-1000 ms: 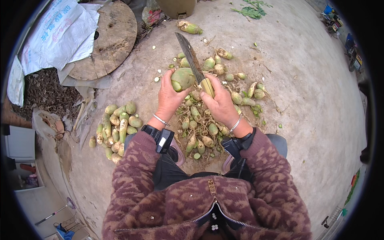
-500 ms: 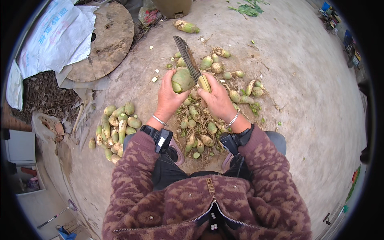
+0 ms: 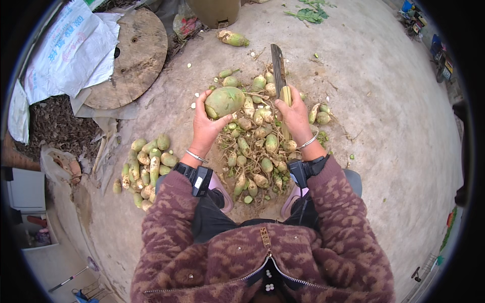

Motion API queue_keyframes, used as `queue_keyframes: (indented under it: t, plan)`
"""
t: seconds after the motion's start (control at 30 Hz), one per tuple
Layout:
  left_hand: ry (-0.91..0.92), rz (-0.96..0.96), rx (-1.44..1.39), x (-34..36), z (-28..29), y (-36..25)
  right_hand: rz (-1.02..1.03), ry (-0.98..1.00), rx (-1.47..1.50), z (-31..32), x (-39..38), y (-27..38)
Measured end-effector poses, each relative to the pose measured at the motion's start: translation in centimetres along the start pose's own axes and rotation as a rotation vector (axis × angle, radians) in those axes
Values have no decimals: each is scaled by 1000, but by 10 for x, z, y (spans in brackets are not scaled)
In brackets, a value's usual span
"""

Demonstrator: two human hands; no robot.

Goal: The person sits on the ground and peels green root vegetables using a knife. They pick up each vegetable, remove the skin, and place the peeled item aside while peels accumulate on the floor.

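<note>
A large green radish (image 3: 225, 102) rests in my left hand (image 3: 206, 126), its fingers closed around the left end. My right hand (image 3: 298, 118) grips the pale handle of a long dark-bladed knife (image 3: 278, 65), blade pointing up and away. Knife and radish are apart. Below and between my hands lies a loose heap of green and tan radishes (image 3: 267, 164) with stringy roots and bits of leaf. Left of my feet, a second pile of trimmed radishes (image 3: 145, 171) sits on the ground.
One long radish (image 3: 233, 38) lies alone toward the far side, near a brown bucket (image 3: 214, 11). A round wooden disc (image 3: 141, 60) partly under white woven sacks (image 3: 70, 48) is at far left. Green leaves (image 3: 310, 14) lie on the concrete floor (image 3: 394, 141). Small cut slices are scattered around.
The knife has moved right, away from the radish, and its blade is now more upright. My left hand has turned the radish so its long side shows. My hands are farther apart.
</note>
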State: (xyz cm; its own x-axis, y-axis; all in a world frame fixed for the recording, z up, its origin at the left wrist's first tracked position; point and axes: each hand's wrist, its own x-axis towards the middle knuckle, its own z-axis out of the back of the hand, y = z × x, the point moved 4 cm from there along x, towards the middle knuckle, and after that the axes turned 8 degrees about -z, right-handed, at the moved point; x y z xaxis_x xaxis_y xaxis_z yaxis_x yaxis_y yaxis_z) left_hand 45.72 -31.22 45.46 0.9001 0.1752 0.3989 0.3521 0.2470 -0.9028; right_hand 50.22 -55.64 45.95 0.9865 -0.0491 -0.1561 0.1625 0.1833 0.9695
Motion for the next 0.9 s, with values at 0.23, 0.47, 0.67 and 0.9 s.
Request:
queue_keyframes:
  t: [0.23,0.47,0.67,0.9]
  plan:
    - [264,-533,477,-10,-18,-36,95,183,103,-18,-10,16]
    - [454,-651,479,-18,-31,-50,36,362,267,-22,0,16]
    - [604,-672,425,-30,-37,-55,-46,505,202,-21,5,1]
    - [361,-498,336,-30,-1,-57,-63,572,345,-38,-27,39]
